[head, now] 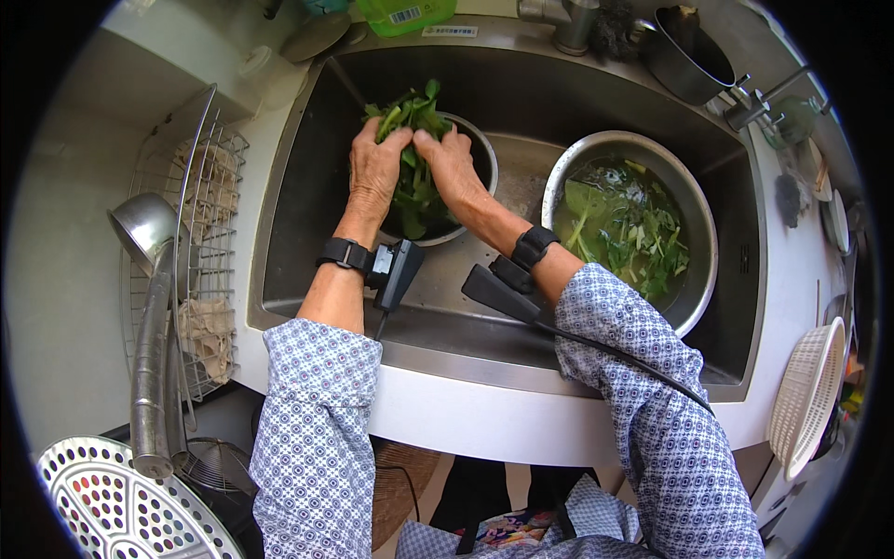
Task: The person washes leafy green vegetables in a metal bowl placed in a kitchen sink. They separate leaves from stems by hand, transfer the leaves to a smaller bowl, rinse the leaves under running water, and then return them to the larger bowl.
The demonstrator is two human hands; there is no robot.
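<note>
Both hands are over a metal bowl (487, 161) at the left of the stainless steel sink (520, 150). My left hand (375, 164) grips a bunch of leafy greens (412, 115) at its left side. My right hand (450, 164) holds the same bunch from the right, thumb close to the left thumb. Leaves stick up above the hands and hang down between them into the bowl, whose inside is partly hidden. To the right stands a larger steel basin (705, 230) of cloudy water, with loose greens (628, 237) floating in it.
A wire rack (209, 244) with a metal ladle (150, 335) hangs left of the sink. A perforated steamer plate (133, 503) is at lower left, a white plastic colander (807, 398) at right. Behind the sink are a faucet (574, 28), a dark pot (688, 66) and a green container (405, 14).
</note>
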